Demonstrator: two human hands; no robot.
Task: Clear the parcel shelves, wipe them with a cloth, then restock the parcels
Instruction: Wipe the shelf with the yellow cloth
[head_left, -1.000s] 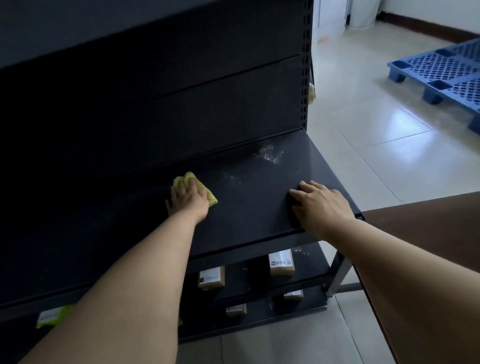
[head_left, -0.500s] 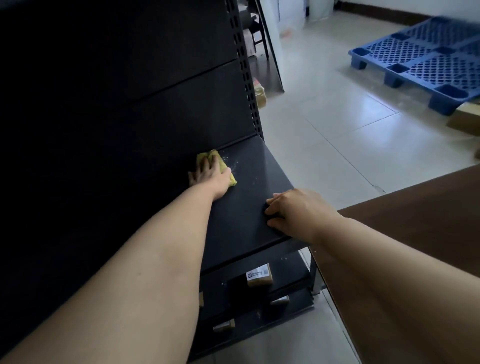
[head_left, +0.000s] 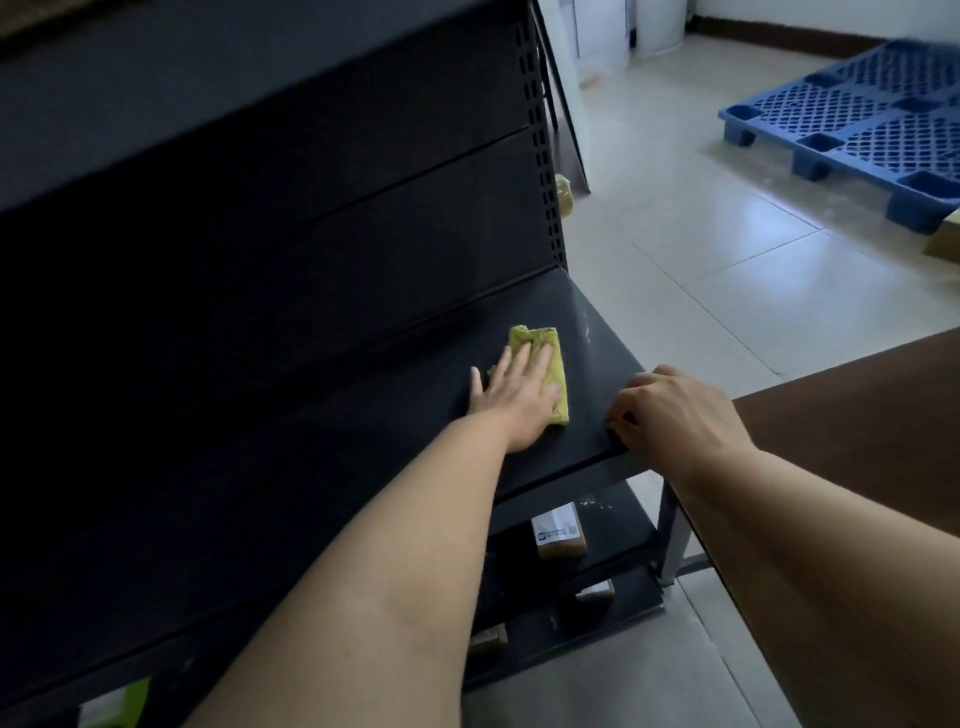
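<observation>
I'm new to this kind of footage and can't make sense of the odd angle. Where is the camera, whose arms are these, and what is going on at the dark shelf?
The camera sits on a person's head, looking forward and down, so the two bare arms reaching in from the bottom are that person's own. There is only this one view. The left hand lies flat on a folded yellow-green cloth, pressing it onto the dark shelf, which carries no parcels on the part in view. The right hand holds nothing; it grips the shelf's front corner. Faint pale smears show near the shelf's right edge. On the lower shelves a few small brown parcels with white labels remain. A blue plastic pallet rests on the tiled floor.
</observation>
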